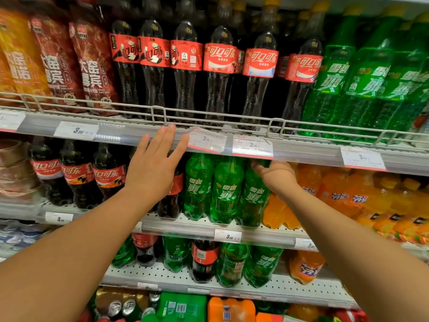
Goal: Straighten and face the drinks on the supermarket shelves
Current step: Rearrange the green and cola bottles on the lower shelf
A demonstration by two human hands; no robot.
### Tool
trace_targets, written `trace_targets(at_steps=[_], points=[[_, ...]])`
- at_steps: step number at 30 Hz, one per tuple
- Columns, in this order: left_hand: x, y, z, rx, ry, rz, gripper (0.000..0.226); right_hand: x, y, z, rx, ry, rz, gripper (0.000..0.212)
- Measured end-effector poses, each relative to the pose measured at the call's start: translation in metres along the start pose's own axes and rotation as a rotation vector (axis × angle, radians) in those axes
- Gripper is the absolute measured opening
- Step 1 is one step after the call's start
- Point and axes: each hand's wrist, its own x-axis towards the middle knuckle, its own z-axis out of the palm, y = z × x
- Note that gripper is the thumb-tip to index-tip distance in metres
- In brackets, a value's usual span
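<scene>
The supermarket shelves (301, 151) carry cola, green soda and orange soda. On the second shelf, three green soda bottles (226, 189) stand side by side. The left hand (154, 165), fingers straight, is before the cola bottles (76, 173). The right hand (276, 175) grips the top of the rightmost green bottle (253, 198).

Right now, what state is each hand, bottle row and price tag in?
Left hand: open, fingers straight, in front of the cola row.
Right hand: curled round the top of a green bottle.
Third top cola: turned, barcode side out.
Middle green bottles: upright, labels forward.
Loose tag: crooked in its rail.
Lower-shelf bottles: mixed, some leaning.
</scene>
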Motion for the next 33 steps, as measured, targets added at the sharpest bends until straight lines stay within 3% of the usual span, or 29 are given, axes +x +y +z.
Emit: trace_targets(at_steps=[7,13,16,23,29,33], points=[[0.001,-0.001,0.003,-0.016,0.022,0.012,0.097,-0.06,0.042,0.007,0.17,0.139,-0.289,0.07],[-0.001,0.0,0.005,-0.074,0.033,0.031,0.1,-0.105,0.07,-0.009,0.102,0.124,-0.227,0.06],[0.0,0.0,0.006,-0.063,-0.001,0.016,0.104,-0.123,0.061,-0.022,0.062,0.159,-0.249,0.066],[-0.001,-0.003,0.003,-0.08,0.041,0.043,0.107,-0.132,-0.005,-0.035,-0.166,0.311,-0.518,0.08],[-0.002,-0.004,-0.001,-0.089,-0.03,0.034,0.113,-0.105,-0.017,-0.042,-0.391,0.113,-0.406,0.097],[-0.002,-0.002,-0.003,-0.102,-0.018,0.022,0.108,-0.097,-0.002,-0.039,-0.462,0.122,-0.474,0.1]])
